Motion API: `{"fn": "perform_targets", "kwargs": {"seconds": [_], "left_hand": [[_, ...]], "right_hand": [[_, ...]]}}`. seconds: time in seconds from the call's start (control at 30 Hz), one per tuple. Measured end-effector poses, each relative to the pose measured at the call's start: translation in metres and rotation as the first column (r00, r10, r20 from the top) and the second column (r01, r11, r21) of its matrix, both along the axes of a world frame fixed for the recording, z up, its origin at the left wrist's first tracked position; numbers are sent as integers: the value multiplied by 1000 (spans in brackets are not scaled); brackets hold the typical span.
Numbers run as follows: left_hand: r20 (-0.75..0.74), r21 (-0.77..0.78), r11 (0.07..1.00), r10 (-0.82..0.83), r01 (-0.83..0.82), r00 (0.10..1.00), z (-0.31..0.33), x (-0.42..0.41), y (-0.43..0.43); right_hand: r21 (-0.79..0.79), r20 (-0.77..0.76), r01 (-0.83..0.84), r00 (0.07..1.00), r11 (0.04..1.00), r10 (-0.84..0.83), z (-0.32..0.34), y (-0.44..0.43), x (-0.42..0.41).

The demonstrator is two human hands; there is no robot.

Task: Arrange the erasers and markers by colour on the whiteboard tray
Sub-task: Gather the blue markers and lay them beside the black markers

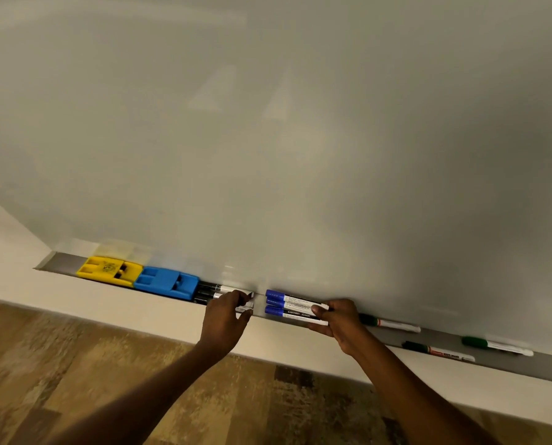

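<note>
- Grey-white whiteboard (pixel 300 139) fills most of the view, its surface blank apart from faint reflections.
- Wooden floor (pixel 75 380) shows below, with a pale wall band between it and the board.
- Along the board's lower edge runs the grey metal tray (pixel 509 364), sloping down to the right in this view.
- At the tray's left end lies the yellow eraser (pixel 109 270), and the blue eraser (pixel 167 282) sits just beside it on the right, the two touching or nearly so.
- Right of the blue eraser lie the black markers (pixel 213 292), stacked side by side, caps toward the eraser.
- The left hand (pixel 225 322) curls its fingers over the white ends of the black markers, gripping them.
- A small gap separates these from the three blue markers (pixel 287 305), lying parallel with caps pointing left.
- The right hand (pixel 339 322) pinches the white ends of the blue markers between thumb and fingers.
- Further right, three green markers (pixel 390 323) lie loosely on the tray, apart from one another, one near the front lip.
</note>
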State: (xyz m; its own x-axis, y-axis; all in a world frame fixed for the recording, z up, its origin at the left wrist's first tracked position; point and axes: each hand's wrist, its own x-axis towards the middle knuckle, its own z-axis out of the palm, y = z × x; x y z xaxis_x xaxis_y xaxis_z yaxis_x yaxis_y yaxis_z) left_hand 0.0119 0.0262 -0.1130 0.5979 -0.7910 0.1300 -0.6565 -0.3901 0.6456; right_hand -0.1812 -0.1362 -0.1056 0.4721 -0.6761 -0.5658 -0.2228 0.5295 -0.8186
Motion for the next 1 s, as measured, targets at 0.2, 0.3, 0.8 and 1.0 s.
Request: {"fn": "perform_targets", "kwargs": {"seconds": [0.2, 0.3, 0.8, 1.0], "left_hand": [[291, 134, 982, -167, 133, 942, -3, 6, 0], [324, 178, 967, -233, 183, 917, -3, 7, -1], [390, 501, 794, -563, 345, 728, -30, 8, -2], [415, 565, 750, -619, 345, 667, -37, 14, -5]], "right_hand": [[67, -5, -16, 1000, 998, 17, -9, -1, 14], [92, -13, -8, 1000, 996, 10, -12, -1, 21], [-152, -277, 3, 960, 988, -45, -23, 12, 45], [-288, -459, -131, 888, 949, -17, -24, 20, 46]]}}
